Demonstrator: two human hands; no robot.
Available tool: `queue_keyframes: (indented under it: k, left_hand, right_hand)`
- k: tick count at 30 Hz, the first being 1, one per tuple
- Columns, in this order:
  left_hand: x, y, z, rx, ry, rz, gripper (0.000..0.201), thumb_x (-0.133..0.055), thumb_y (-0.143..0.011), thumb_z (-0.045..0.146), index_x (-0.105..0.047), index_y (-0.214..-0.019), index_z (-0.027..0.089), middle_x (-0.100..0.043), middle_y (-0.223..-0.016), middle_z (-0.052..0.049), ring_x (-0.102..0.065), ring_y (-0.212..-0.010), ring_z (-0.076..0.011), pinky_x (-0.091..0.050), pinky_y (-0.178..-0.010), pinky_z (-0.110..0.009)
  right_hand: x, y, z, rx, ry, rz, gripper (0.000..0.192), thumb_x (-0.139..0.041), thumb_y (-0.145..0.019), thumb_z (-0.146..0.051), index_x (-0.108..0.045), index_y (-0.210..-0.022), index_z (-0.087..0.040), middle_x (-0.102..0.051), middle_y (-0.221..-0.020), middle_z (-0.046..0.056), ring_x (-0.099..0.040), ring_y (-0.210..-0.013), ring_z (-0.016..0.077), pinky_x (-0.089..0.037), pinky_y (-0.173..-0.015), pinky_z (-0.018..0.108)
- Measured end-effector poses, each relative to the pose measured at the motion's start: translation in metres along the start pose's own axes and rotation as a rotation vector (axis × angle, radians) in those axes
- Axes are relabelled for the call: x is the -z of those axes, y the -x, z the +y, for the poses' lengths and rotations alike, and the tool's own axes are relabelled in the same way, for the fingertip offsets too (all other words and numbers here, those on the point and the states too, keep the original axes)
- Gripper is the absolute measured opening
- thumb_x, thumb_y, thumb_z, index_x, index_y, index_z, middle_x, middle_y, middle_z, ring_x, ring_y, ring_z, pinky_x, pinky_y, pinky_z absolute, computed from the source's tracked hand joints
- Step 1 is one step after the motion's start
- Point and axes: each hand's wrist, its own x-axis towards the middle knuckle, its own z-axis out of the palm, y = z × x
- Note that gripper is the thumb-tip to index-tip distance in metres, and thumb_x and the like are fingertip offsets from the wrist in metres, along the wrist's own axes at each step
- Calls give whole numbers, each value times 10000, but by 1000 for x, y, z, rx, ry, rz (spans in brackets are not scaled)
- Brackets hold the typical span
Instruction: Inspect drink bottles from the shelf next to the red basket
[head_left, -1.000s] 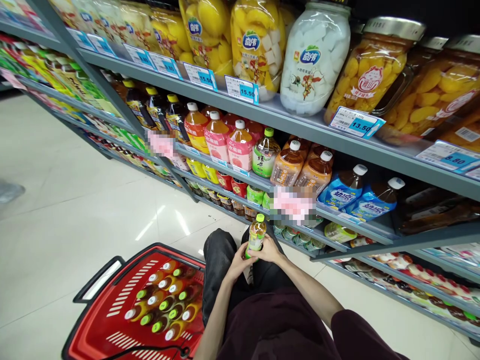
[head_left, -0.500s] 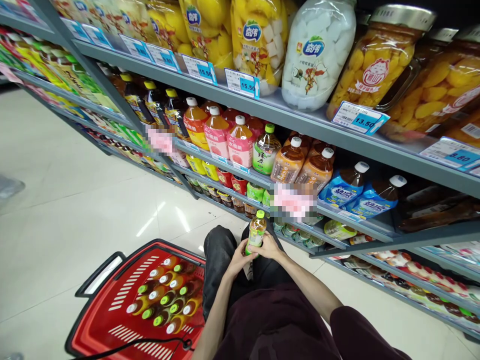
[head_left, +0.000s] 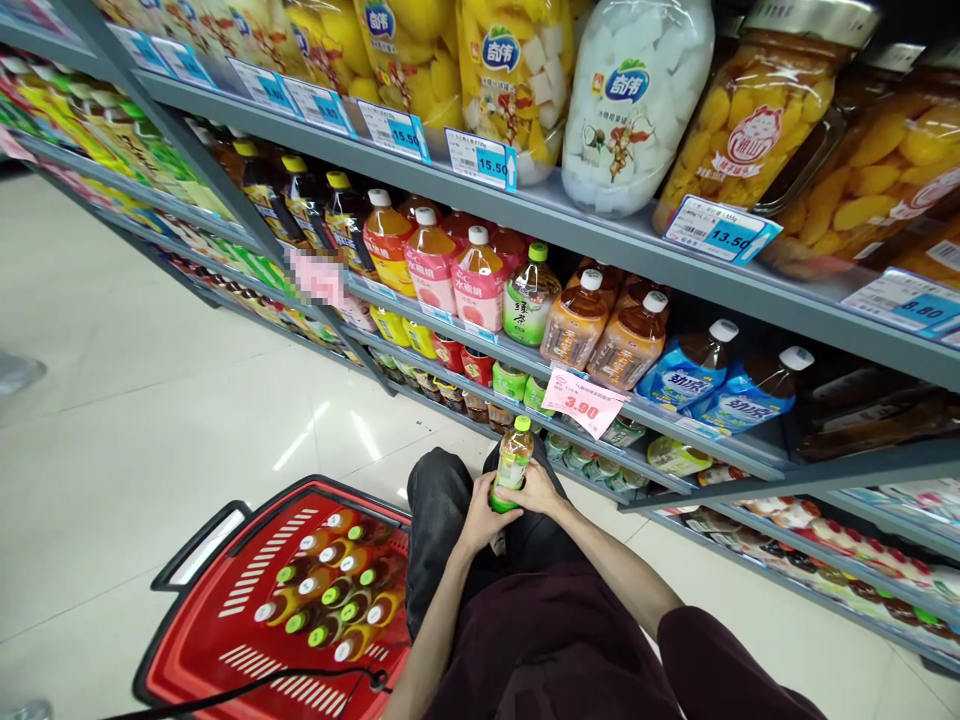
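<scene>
1. Head view, the only one here: both hands are together low in the middle, wrapped around one small green-capped bottle (head_left: 514, 462). The left hand (head_left: 480, 515) grips its lower body from the left, and the right hand (head_left: 538, 492) closes on it from the right, so the bottle is clamped between them, upright with a slight tilt, cap pointing up at the shelves.

2. The bottle sits over the person's dark trousers (head_left: 439, 520), just in front of the lower shelf edges and not touching any shelf.

3. Right above it hangs a pink price tag (head_left: 583, 402) reading 3.90, clipped on the edge of the middle shelf (head_left: 450, 325). It's the closest thing over the cap.

4. That shelf holds a green-capped tea bottle (head_left: 529, 297), pink-labelled bottles (head_left: 478, 282) to its left, brown white-capped ones (head_left: 577, 320) to its right, then blue-wrapped bottles (head_left: 694, 365).

5. The top shelf (head_left: 600, 240) has big jars: yellow fruit (head_left: 510, 70), white cubes (head_left: 637, 95) and orange segments (head_left: 739, 120), with blue price labels like 15.50 (head_left: 481, 160) and 13.50 (head_left: 720, 230).

6. Down left on the shiny floor (head_left: 150, 400) is a red basket (head_left: 195, 650) with a black handle (head_left: 199, 545). It's packed with standing bottles (head_left: 337, 595), green and white caps showing. It sits just beside the left knee.

7. A black cable (head_left: 300, 680) runs across the near rim of the basket.

8. The lower shelves (head_left: 787, 530) to the right are full of small packs, too blurry to read.
</scene>
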Motion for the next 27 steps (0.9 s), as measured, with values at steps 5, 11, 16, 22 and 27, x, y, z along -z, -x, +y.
queue_keyframes:
  k: [5, 11, 16, 22, 27]
  left_hand:
    - [-2, 0, 29, -111, -198, -11, 624, -816, -754, 399, -604, -1291, 165, -569, -1195, -106, -599, -1147, -309, -482, -1065, -496]
    - [-7, 19, 59, 142, 264, -132, 626, -804, -764, 478, -602, -1254, 145, -654, -1069, -102, -667, -966, -288, -599, -789, -411]
    - [-20, 52, 89, 210, 703, -320, 725, -824, -749, 498, -554, -1314, 131, -706, -1010, -134, -719, -876, -315, -602, -674, -386]
    - [-26, 74, 111, 164, 845, -416, 706, -781, -807, 500, -541, -1372, 152, -694, -1128, -160, -737, -868, -321, -615, -693, -428]
    - [-23, 76, 125, 160, 802, -425, 784, -804, -798, 531, -508, -1417, 152, -691, -1131, -166, -737, -874, -321, -615, -668, -401]
  right_hand:
    - [8, 2, -8, -60, -130, -10, 471, -787, -746, -601, -744, -941, -174, -754, -1017, 104, -652, -1096, 318, -496, -1024, 440]
    - [20, 3, -54, -188, -981, 118, 668, -647, -837, -704, -627, -1275, -200, -747, -1140, 104, -711, -1042, 284, -586, -918, 434]
    - [46, 3, -106, -236, -1462, 158, 757, -526, -827, -846, -674, -1173, -189, -769, -1056, 134, -746, -913, 294, -635, -760, 428]
    - [87, 7, -143, -292, -1680, 181, 668, -509, -887, -784, -650, -1189, -205, -783, -936, 94, -726, -732, 253, -632, -634, 405]
    - [98, 8, -156, -311, -1734, 185, 594, -510, -910, -732, -645, -1135, -199, -764, -851, 71, -684, -634, 216, -602, -557, 352]
